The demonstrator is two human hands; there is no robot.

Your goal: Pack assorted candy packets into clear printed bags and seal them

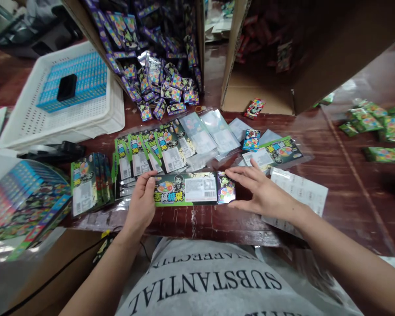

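Observation:
A long printed candy header card (171, 193), black and green with a white label panel, lies sideways near the table's front edge. My left hand (144, 197) pinches its left end between thumb and fingers. At the card's right end sits a small purple candy box (226, 188) with a cartoon figure. Around that box, my right hand (261, 188) has its fingers at the top edge and its thumb at the bottom. Whether the box lies inside a clear sleeve attached to the card, I cannot tell. Just behind are several fanned-out cards (171, 151) with clear plastic bags (220, 131).
Purple boxes spill from a cardboard carton (200, 52); another carton (230, 66) holds red ones. A white basket (95, 118) carries blue boxes and a black phone (66, 87). Green boxes (365, 120) lie right. A sticker sheet (303, 191) is under my right forearm; stacked cards (85, 184) stand left.

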